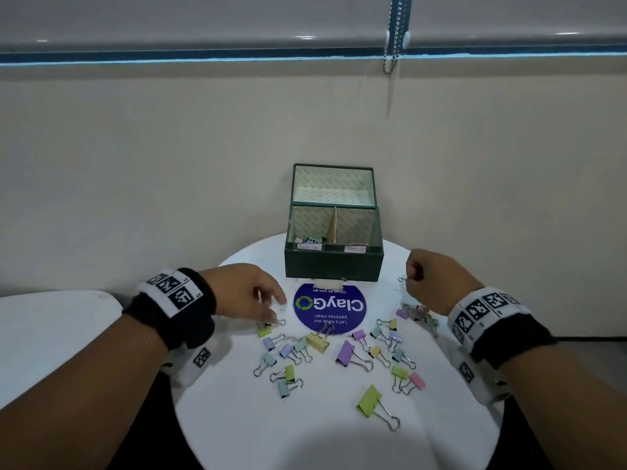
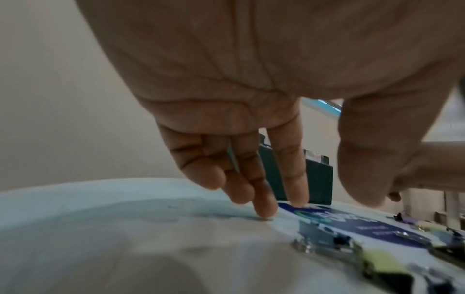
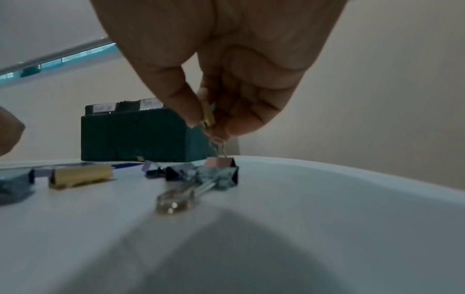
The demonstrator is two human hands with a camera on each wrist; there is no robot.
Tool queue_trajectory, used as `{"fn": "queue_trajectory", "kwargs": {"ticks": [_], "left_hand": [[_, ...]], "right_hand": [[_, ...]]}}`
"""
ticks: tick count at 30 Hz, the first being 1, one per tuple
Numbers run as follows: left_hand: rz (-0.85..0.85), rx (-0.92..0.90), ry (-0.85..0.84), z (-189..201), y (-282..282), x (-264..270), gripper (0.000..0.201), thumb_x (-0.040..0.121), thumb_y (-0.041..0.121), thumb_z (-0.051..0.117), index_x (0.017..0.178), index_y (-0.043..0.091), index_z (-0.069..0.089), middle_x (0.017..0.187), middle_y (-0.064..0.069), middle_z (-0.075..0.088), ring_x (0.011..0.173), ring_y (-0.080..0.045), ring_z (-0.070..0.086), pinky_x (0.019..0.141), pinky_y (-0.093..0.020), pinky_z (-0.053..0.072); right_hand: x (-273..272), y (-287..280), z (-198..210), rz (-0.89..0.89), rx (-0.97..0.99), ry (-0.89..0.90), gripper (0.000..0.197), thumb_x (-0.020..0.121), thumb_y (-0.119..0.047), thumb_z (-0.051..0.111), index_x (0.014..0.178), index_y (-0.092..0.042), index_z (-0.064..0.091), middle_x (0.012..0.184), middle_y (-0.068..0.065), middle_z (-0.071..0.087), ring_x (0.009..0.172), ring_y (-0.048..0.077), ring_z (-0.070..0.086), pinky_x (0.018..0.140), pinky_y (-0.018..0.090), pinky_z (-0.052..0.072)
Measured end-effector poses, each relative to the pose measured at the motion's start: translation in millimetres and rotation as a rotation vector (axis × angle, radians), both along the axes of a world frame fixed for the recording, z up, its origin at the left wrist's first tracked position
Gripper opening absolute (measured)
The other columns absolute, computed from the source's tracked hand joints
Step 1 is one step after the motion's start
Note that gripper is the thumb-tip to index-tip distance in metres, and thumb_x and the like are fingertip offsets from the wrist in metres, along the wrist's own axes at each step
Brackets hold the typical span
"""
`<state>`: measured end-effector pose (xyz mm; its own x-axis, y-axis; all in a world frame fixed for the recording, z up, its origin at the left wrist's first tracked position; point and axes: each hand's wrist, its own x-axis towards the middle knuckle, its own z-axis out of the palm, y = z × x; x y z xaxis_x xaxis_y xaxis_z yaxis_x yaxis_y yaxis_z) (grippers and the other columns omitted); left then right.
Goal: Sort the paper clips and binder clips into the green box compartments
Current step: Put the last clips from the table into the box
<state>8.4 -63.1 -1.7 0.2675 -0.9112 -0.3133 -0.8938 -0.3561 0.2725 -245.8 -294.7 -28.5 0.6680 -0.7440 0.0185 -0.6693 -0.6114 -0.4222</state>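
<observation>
The green box (image 1: 334, 262) stands open at the back of the round white table (image 1: 237, 418), and its left compartment holds a few binder clips. Several pastel binder clips (image 1: 344, 352) lie scattered in front of it. My left hand (image 1: 280, 308) reaches down beside a green binder clip (image 1: 266, 331). In the left wrist view its straight fingers (image 2: 264, 208) touch the tabletop and hold nothing. My right hand (image 1: 409, 283) hovers right of the box. In the right wrist view it pinches a small yellow binder clip (image 3: 208, 117), whose wire handles hang down.
A round blue sticker (image 1: 330, 308) lies on the table just in front of the box. A large green binder clip (image 1: 369, 400) sits nearest me. A second white table (image 1: 51, 327) stands to the left. A beige wall rises right behind the box.
</observation>
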Motion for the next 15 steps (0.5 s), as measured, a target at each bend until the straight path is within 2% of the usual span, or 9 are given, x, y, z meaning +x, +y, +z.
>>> {"fn": "queue_trajectory", "kwargs": {"ticks": [3,4,6,9,12,14,15], "left_hand": [[0.002,-0.003,-0.039,-8.0,-1.9,-3.0,0.021,0.082,0.052,0.072,0.102,0.045,0.071,0.095,0.019,0.063,0.088,0.002,0.058,0.083,-0.021,0.048],[-0.005,-0.009,-0.052,-10.6,-1.9,-3.7,0.016,0.083,0.05,0.072,0.098,0.043,0.071,0.095,0.019,0.062,0.088,0.001,0.058,0.085,-0.024,0.05],[-0.007,-0.027,-0.062,-13.4,-1.5,-4.7,0.003,0.086,0.041,0.071,0.088,0.04,0.07,0.094,0.016,0.064,0.085,-0.001,0.059,0.082,-0.024,0.05],[-0.009,-0.06,-0.081,-14.6,-2.0,-6.2,0.013,0.089,0.031,0.065,0.076,0.032,0.062,0.086,0.013,0.066,0.079,-0.005,0.059,0.071,-0.02,0.046],[0.009,-0.155,-0.112,-14.5,-1.3,-7.3,0.012,0.092,0.031,0.059,0.08,0.031,0.056,0.082,0.013,0.062,0.076,-0.007,0.055,0.066,-0.019,0.04],[0.049,-0.227,-0.074,-13.0,0.0,-7.5,0.006,0.095,0.028,0.057,0.093,0.032,0.055,0.085,0.013,0.062,0.078,-0.007,0.056,0.067,-0.018,0.039],[0.066,-0.253,-0.044,-12.3,0.7,-7.3,0.009,0.097,0.026,0.055,0.101,0.034,0.054,0.086,0.013,0.062,0.076,-0.006,0.057,0.067,-0.018,0.039]], "right_hand": [[-3.0,2.6,3.7,0.023,0.087,-0.053,0.026,0.096,-0.009,0.046,0.102,-0.032,0.056,0.086,-0.003,0.067,0.072,0.015,0.066,0.065,0.029,0.053],[-4.7,2.4,6.4,0.026,0.129,-0.059,0.026,0.097,-0.007,0.045,0.101,-0.028,0.059,0.086,-0.002,0.067,0.071,0.014,0.065,0.064,0.029,0.052],[-9.4,-2.1,11.6,0.007,0.177,-0.066,0.024,0.095,-0.004,0.045,0.085,-0.017,0.062,0.081,0.002,0.065,0.069,0.017,0.062,0.064,0.03,0.048],[-19.9,-12.8,14.0,0.004,0.109,0.049,0.024,0.093,-0.008,0.049,0.071,-0.014,0.054,0.072,0.002,0.057,0.068,0.021,0.052,0.062,0.03,0.039],[-24.4,-13.5,8.6,0.045,0.019,0.275,0.017,0.093,-0.022,0.059,0.076,-0.021,0.056,0.078,-0.005,0.057,0.066,0.009,0.048,0.059,0.024,0.035],[-23.5,-12.0,4.5,0.061,0.017,0.352,0.01,0.087,-0.034,0.07,0.084,-0.03,0.062,0.082,-0.012,0.053,0.069,0.003,0.049,0.06,0.021,0.035],[-22.7,-11.8,3.1,0.068,0.011,0.368,0.011,0.085,-0.037,0.073,0.087,-0.033,0.063,0.082,-0.013,0.051,0.07,0.002,0.049,0.06,0.02,0.035]]}}
